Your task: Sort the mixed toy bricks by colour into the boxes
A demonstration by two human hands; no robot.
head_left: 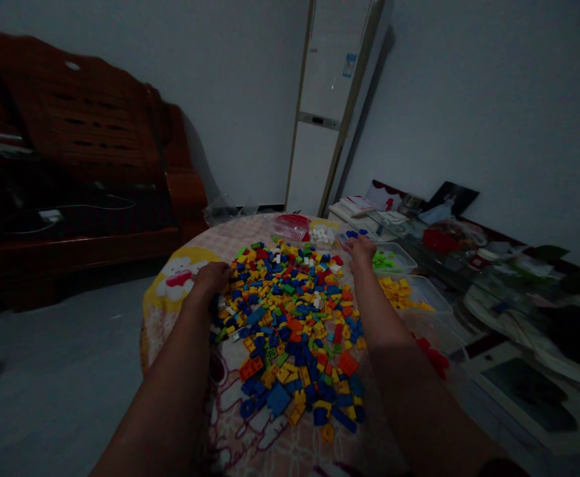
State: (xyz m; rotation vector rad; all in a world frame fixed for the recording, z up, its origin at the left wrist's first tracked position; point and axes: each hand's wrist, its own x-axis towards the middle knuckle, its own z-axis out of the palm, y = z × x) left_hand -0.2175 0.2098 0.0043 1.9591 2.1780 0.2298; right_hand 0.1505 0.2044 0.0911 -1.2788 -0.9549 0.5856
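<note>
A wide pile of small plastic bricks [292, 324] in blue, yellow, red, green and orange covers a round table with a patterned cloth [181, 278]. My left hand [211, 278] rests at the pile's left edge, fingers curled down into the bricks; what they hold is hidden. My right hand [360, 250] reaches to the pile's far right edge, fingers bent over bricks beside a clear tray of green bricks [392, 260]. A clear tray of yellow bricks [402, 293] lies just right of my right forearm.
A clear container with a red lid [291, 226] stands at the table's far edge. Red bricks [434, 358] lie in a tray at the right. A glass side table [469, 265] with clutter is further right, a dark wooden sofa [81, 185] at the left.
</note>
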